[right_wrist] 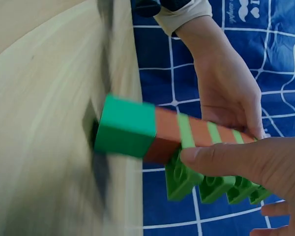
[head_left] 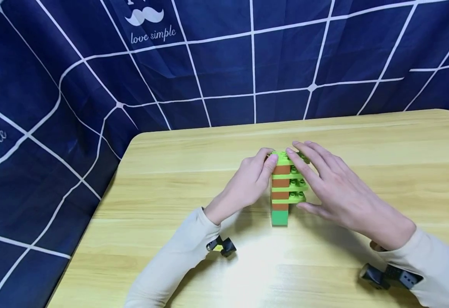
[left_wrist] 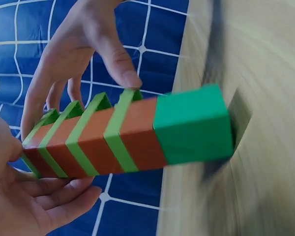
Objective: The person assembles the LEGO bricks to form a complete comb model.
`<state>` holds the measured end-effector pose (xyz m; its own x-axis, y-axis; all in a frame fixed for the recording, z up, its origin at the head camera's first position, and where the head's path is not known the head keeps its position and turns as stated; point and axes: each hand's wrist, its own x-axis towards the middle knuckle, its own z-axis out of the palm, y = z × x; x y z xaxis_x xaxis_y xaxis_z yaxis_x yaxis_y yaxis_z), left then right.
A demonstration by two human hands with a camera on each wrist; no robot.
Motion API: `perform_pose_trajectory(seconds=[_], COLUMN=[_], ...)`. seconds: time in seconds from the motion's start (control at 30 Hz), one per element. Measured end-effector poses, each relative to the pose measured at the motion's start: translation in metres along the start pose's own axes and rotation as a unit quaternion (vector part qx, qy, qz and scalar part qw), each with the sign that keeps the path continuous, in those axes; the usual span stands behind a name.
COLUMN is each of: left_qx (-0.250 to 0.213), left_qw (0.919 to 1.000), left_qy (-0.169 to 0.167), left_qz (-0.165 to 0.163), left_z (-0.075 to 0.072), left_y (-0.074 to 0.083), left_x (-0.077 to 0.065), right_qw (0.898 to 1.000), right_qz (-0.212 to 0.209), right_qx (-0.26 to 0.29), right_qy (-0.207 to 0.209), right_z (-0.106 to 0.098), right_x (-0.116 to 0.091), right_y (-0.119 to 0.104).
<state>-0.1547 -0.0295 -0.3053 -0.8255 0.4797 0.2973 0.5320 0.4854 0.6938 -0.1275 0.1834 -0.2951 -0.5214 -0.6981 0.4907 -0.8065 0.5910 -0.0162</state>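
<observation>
A tower of toy building bricks (head_left: 280, 183) stands upright, its green base brick (head_left: 280, 217) at the table top. Above the base, orange-brown bricks (left_wrist: 91, 128) alternate with light green plates (right_wrist: 179, 179) that jut out toward the right. My left hand (head_left: 247, 182) grips the top of the tower from the left, thumb on the near side and fingers partly hidden behind. On the other side, my right hand (head_left: 347, 196) has its fingers spread and fairly straight. Its fingertips are at the topmost plate, and its thumb meets the edge of the lowest one.
The tower is on a light wooden table (head_left: 163, 188) with rounded far corners. A dark blue curtain (head_left: 224, 68) with white grid lines hangs behind it and along the left. Small black cameras (head_left: 228, 247) sit at both wrists, below the pale sleeves (head_left: 178, 256).
</observation>
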Motion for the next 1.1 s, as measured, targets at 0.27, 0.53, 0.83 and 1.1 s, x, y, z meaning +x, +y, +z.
perform_pose_trajectory(seconds=[0.27, 0.53, 0.83, 1.1], left_qx=[-0.038, 0.017, 0.196, 0.264], left_qw=[0.9981, 0.9936, 0.9528, 0.9180], left_qy=[-0.006, -0.094, -0.222, -0.271], left_qz=[-0.047, -0.061, -0.069, -0.118], left_z=[0.003, 0.003, 0.006, 0.014], left_y=[-0.011, -0.017, -0.011, 0.005], left_x=[0.002, -0.001, -0.011, -0.020], right_qw=[1.000, 0.999, 0.996, 0.992], right_qz=[0.007, 0.015, 0.041, 0.049], right_qx=[0.008, 0.033, 0.052, 0.073], right_qy=[-0.025, -0.029, -0.058, -0.089], right_z=[0.008, 0.013, 0.020, 0.024], right_x=[-0.003, -0.005, -0.010, -0.013], right_y=[0.001, 0.003, 0.008, 0.013])
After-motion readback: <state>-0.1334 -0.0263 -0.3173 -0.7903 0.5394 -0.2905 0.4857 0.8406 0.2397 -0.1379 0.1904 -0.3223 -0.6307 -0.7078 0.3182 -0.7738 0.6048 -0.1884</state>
